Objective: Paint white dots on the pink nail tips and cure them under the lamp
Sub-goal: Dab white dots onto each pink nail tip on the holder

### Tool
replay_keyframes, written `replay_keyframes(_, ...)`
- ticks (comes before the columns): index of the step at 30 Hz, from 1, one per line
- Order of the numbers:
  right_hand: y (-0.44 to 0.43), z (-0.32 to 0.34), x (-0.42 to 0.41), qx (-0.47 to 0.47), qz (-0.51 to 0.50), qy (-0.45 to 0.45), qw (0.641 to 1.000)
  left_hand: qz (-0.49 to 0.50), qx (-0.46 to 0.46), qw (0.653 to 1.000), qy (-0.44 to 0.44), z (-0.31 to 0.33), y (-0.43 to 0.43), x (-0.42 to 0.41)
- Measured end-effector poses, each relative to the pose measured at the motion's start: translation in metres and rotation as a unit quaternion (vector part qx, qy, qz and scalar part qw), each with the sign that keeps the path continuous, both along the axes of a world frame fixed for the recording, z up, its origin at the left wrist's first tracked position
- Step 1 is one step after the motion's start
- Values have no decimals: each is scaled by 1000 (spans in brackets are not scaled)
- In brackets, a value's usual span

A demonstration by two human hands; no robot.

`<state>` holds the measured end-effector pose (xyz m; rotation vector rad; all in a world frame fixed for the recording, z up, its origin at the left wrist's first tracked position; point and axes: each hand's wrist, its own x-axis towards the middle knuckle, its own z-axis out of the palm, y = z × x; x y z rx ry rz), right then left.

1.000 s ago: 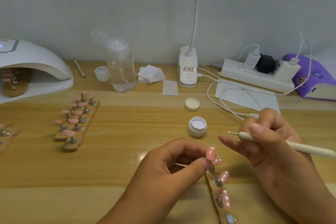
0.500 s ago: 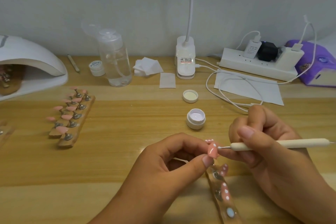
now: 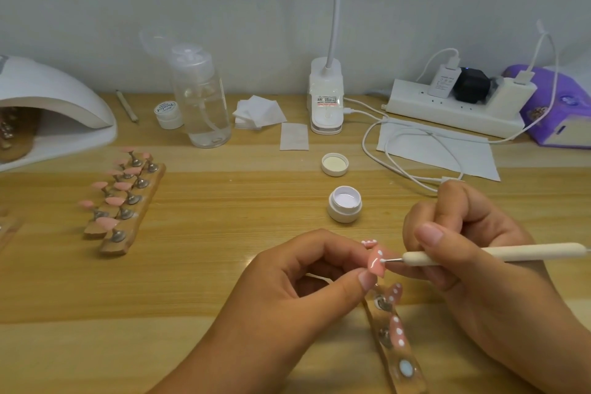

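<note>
The left hand (image 3: 297, 281) pinches a pink tip (image 3: 375, 263) between its thumb and forefinger, just above the bench (image 3: 208, 253). The right hand (image 3: 473, 253) has its fingers (image 3: 428, 233) clamped on a pen (image 3: 499, 253), whose point touches the tip. The script on the far jar (image 3: 167, 111) looks too blurred to read.

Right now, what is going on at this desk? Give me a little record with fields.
Left hand: pinches a pink nail tip
Right hand: grips the dotting tool, its point on that nail
Paint: open white jar, lid behind it
Dotted tips: on the near holder strip
Plain tips: on holders at left
Lamp: far left, a holder inside
</note>
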<state>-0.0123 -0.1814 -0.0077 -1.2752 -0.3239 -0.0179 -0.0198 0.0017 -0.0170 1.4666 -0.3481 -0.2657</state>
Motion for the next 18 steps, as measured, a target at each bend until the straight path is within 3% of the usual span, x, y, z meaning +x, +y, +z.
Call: replay_keyframes(18,1,0,0,2,13,2,1000,-1,12,1000,-5,0,0,0)
